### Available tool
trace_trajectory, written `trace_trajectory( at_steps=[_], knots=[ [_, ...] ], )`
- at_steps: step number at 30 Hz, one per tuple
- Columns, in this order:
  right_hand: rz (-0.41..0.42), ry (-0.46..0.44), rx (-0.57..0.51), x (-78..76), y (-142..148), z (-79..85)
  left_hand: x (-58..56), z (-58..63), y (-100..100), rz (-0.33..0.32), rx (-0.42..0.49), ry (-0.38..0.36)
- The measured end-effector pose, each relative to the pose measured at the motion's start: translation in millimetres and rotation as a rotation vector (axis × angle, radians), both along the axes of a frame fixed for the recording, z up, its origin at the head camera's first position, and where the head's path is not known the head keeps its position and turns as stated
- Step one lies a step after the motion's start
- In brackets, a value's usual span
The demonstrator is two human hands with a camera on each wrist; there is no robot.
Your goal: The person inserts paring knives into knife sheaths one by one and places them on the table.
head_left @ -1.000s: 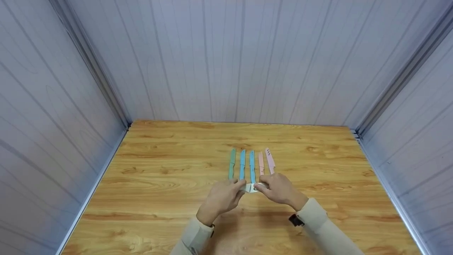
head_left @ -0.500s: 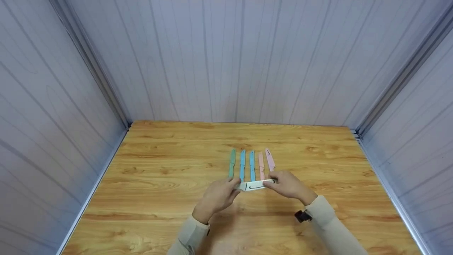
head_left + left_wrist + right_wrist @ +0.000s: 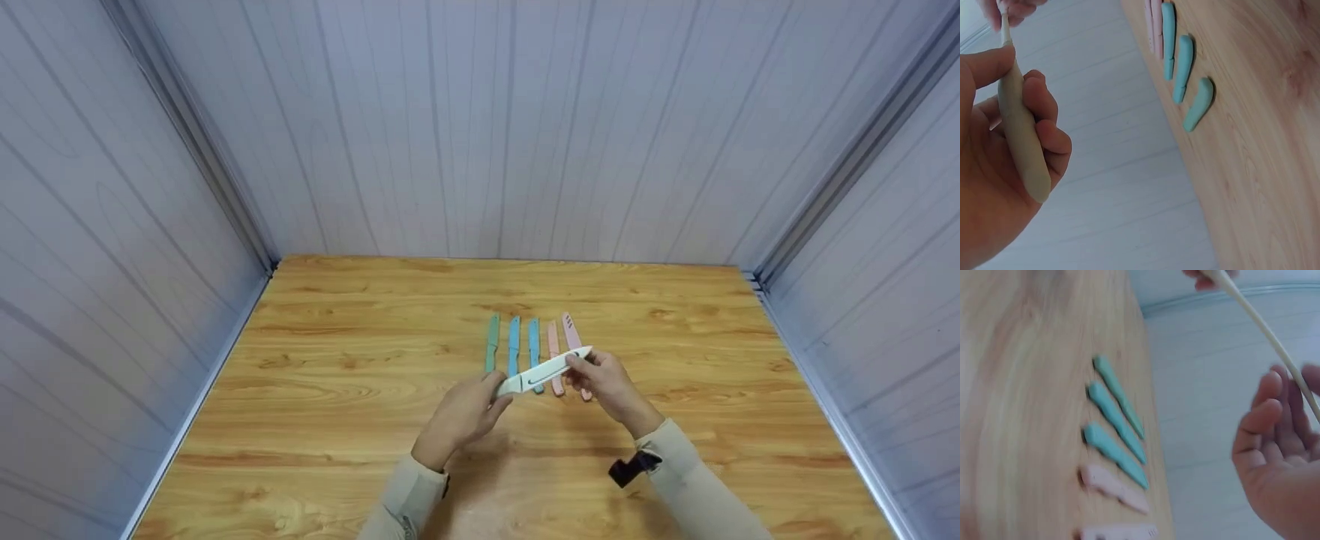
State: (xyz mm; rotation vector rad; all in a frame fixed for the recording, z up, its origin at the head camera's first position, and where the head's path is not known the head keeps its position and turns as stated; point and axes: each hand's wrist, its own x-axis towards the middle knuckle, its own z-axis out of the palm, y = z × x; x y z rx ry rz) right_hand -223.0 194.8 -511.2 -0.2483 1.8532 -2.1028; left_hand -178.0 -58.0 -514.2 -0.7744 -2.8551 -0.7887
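A white sheathed knife (image 3: 547, 370) is held up between both hands, slanting upward to the right in the head view. My left hand (image 3: 463, 414) grips its handle; in the left wrist view the pale rounded handle (image 3: 1021, 126) lies across the palm with the fingers curled round it. Near the sheath's tip, my right hand (image 3: 613, 384) pinches the blade cover, thumb on top. Beyond the knife lie a green knife (image 3: 492, 346), two blue knives (image 3: 514, 346), a pink knife (image 3: 553, 339) and a lilac-pink knife (image 3: 572, 331), side by side.
The wood-grain table (image 3: 360, 375) carries the row of knives near its middle. Pale panelled walls (image 3: 480, 135) enclose it at the back and both sides, with metal edging (image 3: 825, 405) along the right.
My right hand has slid along the sheath toward its tip and risen, tilting the knife up to the right. More of the sheath now shows. The left hand keeps its grip on the handle.
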Motion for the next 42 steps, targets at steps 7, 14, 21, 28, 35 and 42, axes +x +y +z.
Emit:
trace_trajectory(
  at_steps=[7,14,21,28,35,42],
  knots=[
    [-0.028,-0.043,-0.124,9.5,-29,-8.1,0.1,-2.4,16,0.032,0.026,0.003],
    [-0.067,-0.072,-0.144,10.9,-40,-9.5,0.3,-5.0,29,0.072,0.070,-0.059],
    [-0.251,-0.105,-0.181,1.7,-35,-10.9,0.7,-10.6,26,0.041,0.089,-0.091],
    [-0.405,-0.128,-0.196,-15.4,-16,-11.8,2.4,-15.0,10,0.007,0.075,-0.151],
    [-0.462,-0.151,-0.087,-30.9,8,-14.3,1.8,-18.6,-14,-0.011,0.055,-0.139],
    [-0.457,-0.151,0.208,-43.7,28,-28.5,2.9,-20.3,-41,0.028,0.078,-0.162]
  ],
)
